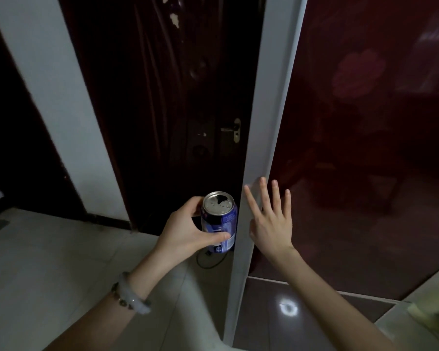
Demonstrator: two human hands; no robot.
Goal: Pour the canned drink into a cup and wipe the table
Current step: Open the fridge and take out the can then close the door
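Observation:
My left hand grips a blue drink can upright in front of me; the silver top shows a dark opening. A pale bangle and a bead bracelet sit on that wrist. My right hand is open with fingers spread, resting flat against the white edge of a glossy dark red door, just right of the can. No cup, cloth or table shows in this view.
A dark wooden door with a brass lock plate stands straight ahead. A white wall strip lies to its left. Pale floor tiles spread below, with a black cable on the floor under the can.

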